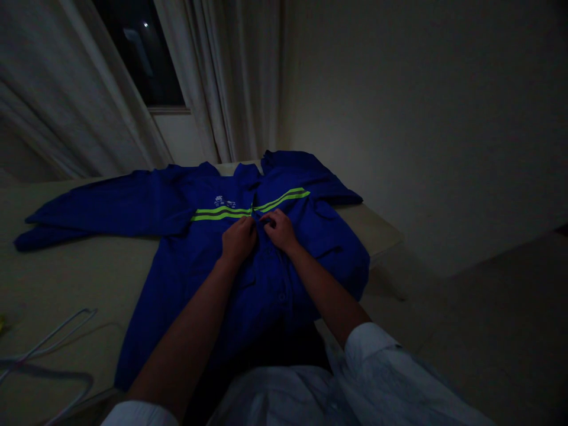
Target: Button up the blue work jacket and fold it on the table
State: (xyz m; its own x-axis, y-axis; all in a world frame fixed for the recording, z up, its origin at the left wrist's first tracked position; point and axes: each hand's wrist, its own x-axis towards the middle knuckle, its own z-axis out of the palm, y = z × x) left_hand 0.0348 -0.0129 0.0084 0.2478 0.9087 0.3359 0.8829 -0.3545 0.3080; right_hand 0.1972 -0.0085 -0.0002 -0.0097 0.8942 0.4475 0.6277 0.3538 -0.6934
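A blue work jacket (186,207) with a green reflective stripe (222,212) across the chest lies spread front-up on a pale table (89,278). Its left sleeve stretches out to the left; the right sleeve is folded near the table's far corner. My left hand (239,238) and my right hand (278,229) meet at the middle front opening just below the stripe. The fingers of both hands are curled and pinch the jacket's front edges. Whatever small fastening lies between the fingers is hidden in the dim light.
A wire clothes hanger (48,349) lies at the table's near left. Pale curtains (222,77) and a dark window (142,53) stand behind the table. A plain wall (421,118) and open floor (488,307) lie to the right. The room is dim.
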